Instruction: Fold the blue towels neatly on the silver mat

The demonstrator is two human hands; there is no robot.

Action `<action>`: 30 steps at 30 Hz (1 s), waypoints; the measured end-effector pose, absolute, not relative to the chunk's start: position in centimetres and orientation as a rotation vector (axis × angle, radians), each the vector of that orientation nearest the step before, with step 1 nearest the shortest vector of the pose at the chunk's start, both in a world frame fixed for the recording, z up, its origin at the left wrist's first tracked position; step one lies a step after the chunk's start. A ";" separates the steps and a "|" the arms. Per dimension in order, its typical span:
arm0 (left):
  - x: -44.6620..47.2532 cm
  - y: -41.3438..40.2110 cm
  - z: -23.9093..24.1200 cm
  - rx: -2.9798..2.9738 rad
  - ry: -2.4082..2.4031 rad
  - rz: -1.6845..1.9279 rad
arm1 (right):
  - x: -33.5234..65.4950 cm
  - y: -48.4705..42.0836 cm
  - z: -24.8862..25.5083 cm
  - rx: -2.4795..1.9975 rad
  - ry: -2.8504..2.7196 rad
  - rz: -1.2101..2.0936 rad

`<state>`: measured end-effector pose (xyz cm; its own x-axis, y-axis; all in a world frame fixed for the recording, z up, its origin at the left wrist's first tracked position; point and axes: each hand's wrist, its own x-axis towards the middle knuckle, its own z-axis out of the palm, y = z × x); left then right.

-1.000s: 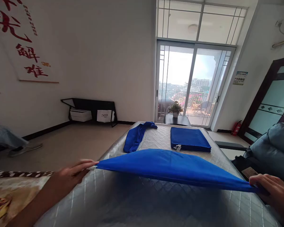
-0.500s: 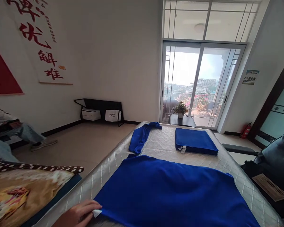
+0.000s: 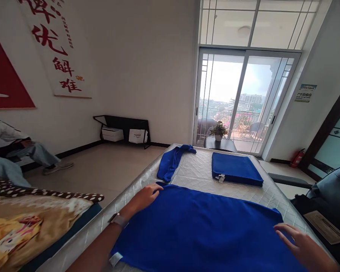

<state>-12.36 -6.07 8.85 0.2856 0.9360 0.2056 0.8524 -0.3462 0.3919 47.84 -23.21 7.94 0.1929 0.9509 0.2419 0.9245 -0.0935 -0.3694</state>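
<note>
A blue cloth [image 3: 198,226] lies spread over the near part of a quilted pale mattress [image 3: 191,168], with a white tag [image 3: 115,258] at its near left corner. My left hand [image 3: 146,196], with a watch on the wrist, reaches to the cloth's far left corner; its fingers are bent, with a small gap by the thumb. Over the right edge, close to the far right corner, my right hand [image 3: 302,243] has thumb and fingers apart. Beyond lie a folded blue cloth stack [image 3: 236,168] and a loose bunched blue cloth [image 3: 171,162].
On the left is a bed with a patterned blanket [image 3: 59,213]; behind it a seated person's leg [image 3: 41,155] shows. A dark seat holding a brown printed board [image 3: 325,226] stands at right. A potted plant [image 3: 218,130] on a small table stands by the glass door.
My left hand has moved from the tagged near left corner to the far left corner. My right hand has come into view at right. The view has shifted slightly.
</note>
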 end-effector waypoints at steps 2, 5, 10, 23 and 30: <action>-10.4 -3.0 8.2 2.339 1.686 0.604 | 46.4 -19.8 7.0 -1.995 -1.891 0.205; -9.5 -0.8 5.9 2.319 1.755 0.629 | 45.3 -16.0 4.4 -2.009 -1.953 0.136; -11.2 -0.7 2.8 2.314 1.830 0.612 | 46.2 -14.4 -0.1 -2.102 -1.910 -0.051; -13.7 1.7 -1.0 2.479 1.845 0.375 | 52.6 -14.3 -0.9 -2.314 -1.474 -0.191; -14.7 1.5 -1.7 2.392 1.960 0.227 | 53.4 -14.5 0.2 -2.073 -1.398 0.116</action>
<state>-14.72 1.49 -1.71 0.1906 0.9778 0.0872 0.9718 -0.2005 0.1243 53.37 -14.53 0.17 0.4336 0.8617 0.2634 0.8064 -0.2407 -0.5401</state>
